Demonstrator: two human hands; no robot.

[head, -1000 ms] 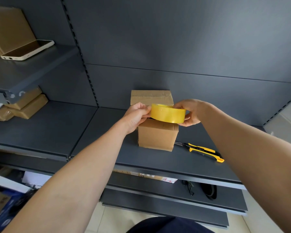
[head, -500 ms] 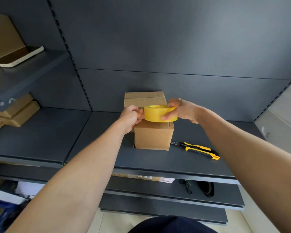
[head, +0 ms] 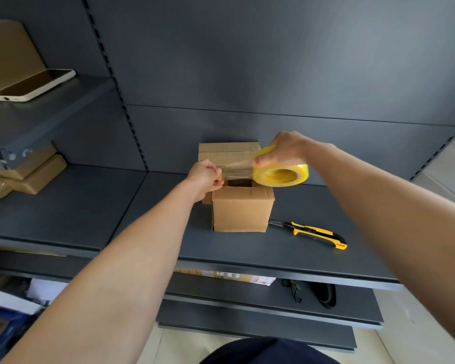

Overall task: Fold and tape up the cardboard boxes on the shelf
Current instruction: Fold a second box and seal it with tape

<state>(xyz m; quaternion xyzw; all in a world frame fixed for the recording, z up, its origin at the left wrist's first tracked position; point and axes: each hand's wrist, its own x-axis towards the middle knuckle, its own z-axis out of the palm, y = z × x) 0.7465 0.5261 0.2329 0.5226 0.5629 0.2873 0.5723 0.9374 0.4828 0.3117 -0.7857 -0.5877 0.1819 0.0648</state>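
A small cardboard box (head: 242,210) stands on the dark shelf (head: 247,248), with a dark gap showing between its top flaps. A second cardboard box (head: 227,152) sits right behind it. My right hand (head: 286,149) grips a yellow tape roll (head: 281,174) just above the front box's top right. My left hand (head: 206,176) pinches the free end of the tape at the box's top left. A clear strip of tape (head: 237,169) stretches between the two hands above the box.
A yellow and black utility knife (head: 313,232) lies on the shelf to the right of the box. A phone (head: 33,84) rests on the upper left shelf beside a brown box (head: 8,48). Flat cardboard packs (head: 29,174) lie at the far left.
The hands have drawn apart, pulling a strip of tape off the roll. My right hand has lifted and tilted the roll to the right, and the open top of the front box now shows.
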